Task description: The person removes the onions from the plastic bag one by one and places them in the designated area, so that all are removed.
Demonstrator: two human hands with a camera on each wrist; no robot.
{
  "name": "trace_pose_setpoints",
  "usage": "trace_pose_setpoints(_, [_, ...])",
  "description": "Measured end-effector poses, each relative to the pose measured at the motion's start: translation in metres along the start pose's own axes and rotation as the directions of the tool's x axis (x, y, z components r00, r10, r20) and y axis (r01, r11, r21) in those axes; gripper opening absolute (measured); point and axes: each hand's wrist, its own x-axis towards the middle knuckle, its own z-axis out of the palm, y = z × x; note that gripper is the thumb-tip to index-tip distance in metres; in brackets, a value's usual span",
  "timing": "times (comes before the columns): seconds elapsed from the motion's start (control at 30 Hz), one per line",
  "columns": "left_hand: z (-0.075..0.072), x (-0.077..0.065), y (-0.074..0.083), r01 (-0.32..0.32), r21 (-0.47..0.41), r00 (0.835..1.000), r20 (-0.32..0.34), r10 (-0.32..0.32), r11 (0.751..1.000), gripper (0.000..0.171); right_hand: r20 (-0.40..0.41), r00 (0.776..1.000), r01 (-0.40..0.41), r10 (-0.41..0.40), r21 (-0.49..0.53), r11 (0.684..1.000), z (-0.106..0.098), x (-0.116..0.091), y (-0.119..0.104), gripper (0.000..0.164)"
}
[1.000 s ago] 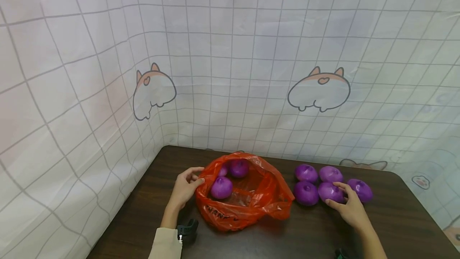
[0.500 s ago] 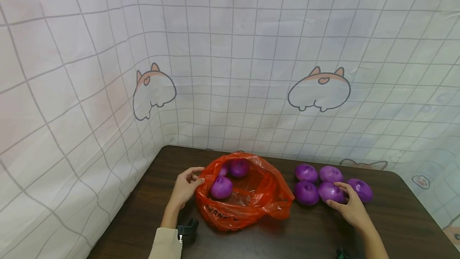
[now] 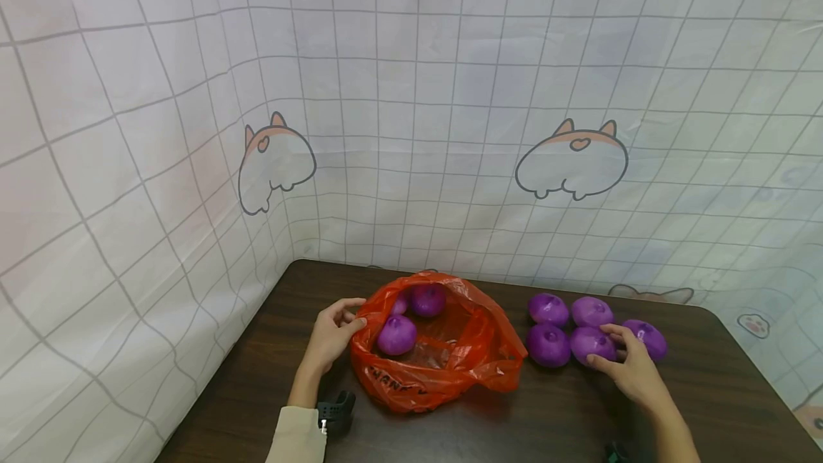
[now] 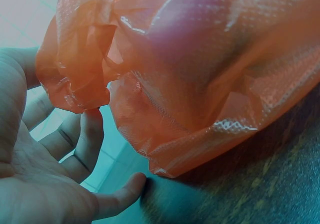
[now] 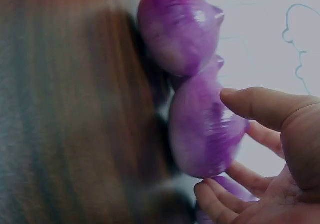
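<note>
An orange-red plastic bag [image 3: 444, 381] lies on its side with its mouth facing me and lettering on its lower side. Several purple onions are inside it, one of them near the front [image 3: 396, 335]. At the bag's left rim, my left hand [image 3: 329, 338] pinches the plastic between thumb and fingers. My right hand [image 3: 633, 370] is at the right side of the front middle onion [image 3: 588, 346] in a tight cluster. Its thumb and loosely bent fingers lie around that side. In the right wrist view, the thumb tip overlaps the onion [image 5: 200, 129]; firm contact cannot be judged.
Other purple onions stand close by: one at front left [image 3: 548, 346], one behind it [image 3: 548, 310], one at back middle [image 3: 592, 312], one at far right [image 3: 648, 341]. The dark wooden table [image 3: 553, 420] meets a grid-patterned cloth [image 3: 450, 184] at its back edge.
My right hand has shifted very slightly to the right beside the onion, which stays about where it was. The left hand and the bag look unmoved.
</note>
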Motion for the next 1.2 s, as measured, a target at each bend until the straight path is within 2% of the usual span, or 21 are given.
trace_pose_setpoints(0.27, [0.000,0.000,0.000,-0.002,0.000,1.000,0.003,0.002,1.000,0.035,-0.021,0.999,0.025,-0.027,-0.060,0.998,-0.011,-0.007,-0.024,0.073])
trace_pose_setpoints(0.57, [0.001,0.001,-0.001,-0.005,-0.004,1.000,0.004,0.005,1.000,0.035,-0.112,0.981,0.157,-0.161,-0.047,0.986,-0.005,-0.019,-0.072,0.062])
trace_pose_setpoints(0.7, [0.001,0.001,-0.001,-0.010,-0.004,1.000,0.004,0.010,1.000,0.035,-0.133,0.973,0.187,-0.187,-0.013,0.982,0.005,-0.023,-0.093,0.057])
trace_pose_setpoints(0.87, [0.001,0.001,-0.001,-0.010,-0.003,1.000,-0.002,0.010,1.000,0.035,-0.198,0.949,0.260,-0.245,0.050,0.964,0.024,-0.027,-0.119,0.045])
trace_pose_setpoints(1.1, [0.001,0.002,-0.003,-0.005,-0.010,1.000,-0.004,0.005,1.000,0.035,-0.257,0.911,0.362,-0.322,0.127,0.924,0.050,-0.033,-0.149,0.036])
trace_pose_setpoints(1.2, [0.002,0.001,-0.002,-0.005,-0.009,1.000,-0.005,0.005,1.000,0.035,-0.248,0.898,0.408,-0.363,0.159,0.899,0.061,-0.033,-0.160,0.033])
